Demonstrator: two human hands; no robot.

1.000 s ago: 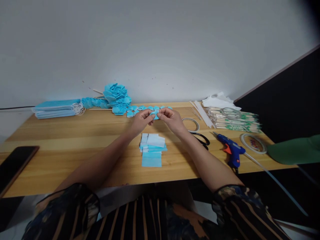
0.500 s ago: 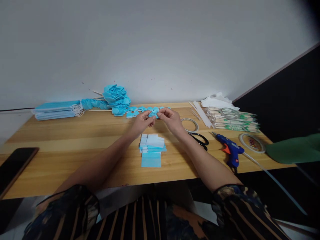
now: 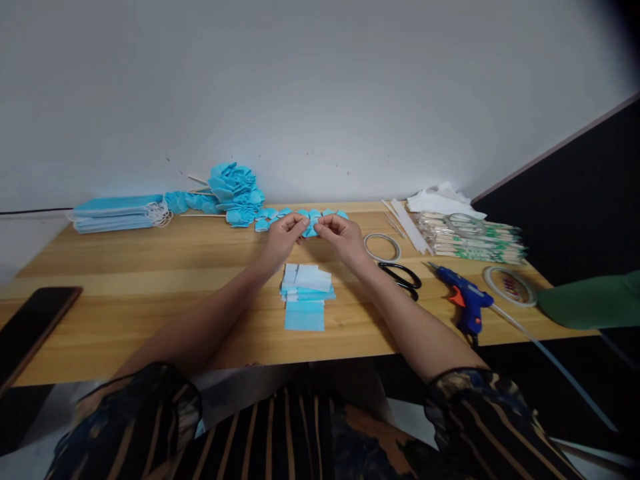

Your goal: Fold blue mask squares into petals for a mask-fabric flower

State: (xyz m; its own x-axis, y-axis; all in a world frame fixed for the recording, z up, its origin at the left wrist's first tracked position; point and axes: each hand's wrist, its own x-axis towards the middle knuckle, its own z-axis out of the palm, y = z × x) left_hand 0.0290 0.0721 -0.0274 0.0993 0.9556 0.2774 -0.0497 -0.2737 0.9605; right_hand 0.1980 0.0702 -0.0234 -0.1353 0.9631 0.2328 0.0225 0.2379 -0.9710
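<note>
Between my two hands is a small folded piece of blue fabric [image 3: 311,229], which looks like face-mask material. My left hand [image 3: 283,241] pinches its left side and my right hand [image 3: 343,237] pinches its right side, thumbs facing each other. Behind the hands lie rows of similar folded blue petals [image 3: 267,219], partly hidden by the fingers. Nearer to me, below the hands, sits a loose pile of cut blue and white fabric pieces [image 3: 305,315].
At the left are stacked face masks [image 3: 117,212], blue fabric flowers [image 3: 234,193] and a phone [image 3: 37,330]. To the right lie a tape roll [image 3: 383,247], black-handled scissors [image 3: 407,280], a blue glue gun [image 3: 465,299], another tape roll [image 3: 510,287] and bagged wooden sticks [image 3: 473,239].
My left fingers have shifted on the folded blue piece and now cover more of its left side. The whole view has moved slightly.
</note>
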